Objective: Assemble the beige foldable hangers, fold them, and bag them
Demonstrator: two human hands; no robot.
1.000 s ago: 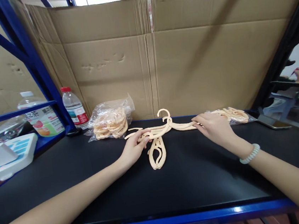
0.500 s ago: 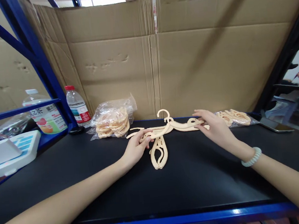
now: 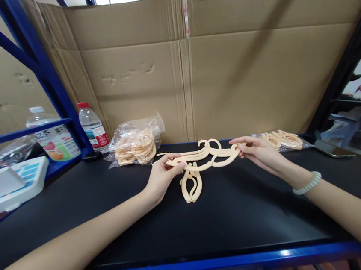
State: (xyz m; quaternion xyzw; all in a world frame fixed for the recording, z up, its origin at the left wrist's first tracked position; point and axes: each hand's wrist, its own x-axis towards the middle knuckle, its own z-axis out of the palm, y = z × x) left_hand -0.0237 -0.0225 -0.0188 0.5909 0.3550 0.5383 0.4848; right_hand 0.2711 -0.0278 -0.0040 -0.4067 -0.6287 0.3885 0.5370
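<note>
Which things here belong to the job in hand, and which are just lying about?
In the job:
spread hanger, held by the left hand and right hand
folded hanger
probably the left bag and right bag of similar pieces

Lying about, apparently:
red-capped bottle
white-capped bottle
white-and-blue device

I count two hands, my left hand (image 3: 158, 181) and right hand (image 3: 263, 153), one held hanger (image 3: 227, 162) between them, one folded hanger (image 3: 184, 189), two clear bags of hangers (image 3: 133, 143) (image 3: 282, 140), two bottles (image 3: 95, 134) (image 3: 57, 143) and one bracelet (image 3: 307, 185). The overlapping hangers (image 3: 193, 154) behind, and those bagged, I cannot number.
</note>
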